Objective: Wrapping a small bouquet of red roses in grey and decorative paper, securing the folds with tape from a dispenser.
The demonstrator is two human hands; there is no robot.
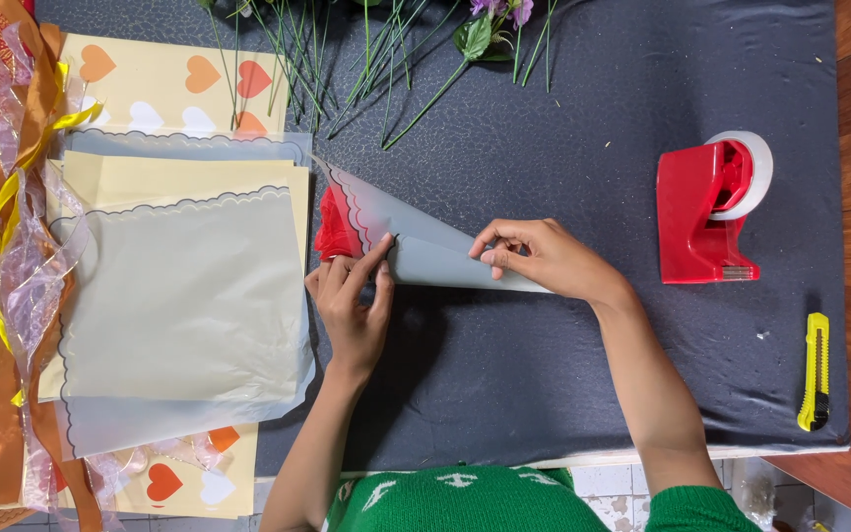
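Observation:
A translucent grey wrapping sheet rolled into a cone [425, 246] lies on the dark cloth-covered table [563, 374]. A red flower [335, 229] shows at its wide, scallop-edged left end. My left hand [352, 300] pinches the cone's edge near the flower. Around the narrow end of the cone, my right hand [544, 258] holds the wrap closed.
A stack of translucent and cream wrapping sheets [184, 296] with heart-print paper lies at left, beside ribbons [22, 256]. Green flower stems [347, 59] lie at the top. A red tape dispenser [711, 207] and a yellow utility knife [816, 369] sit at right.

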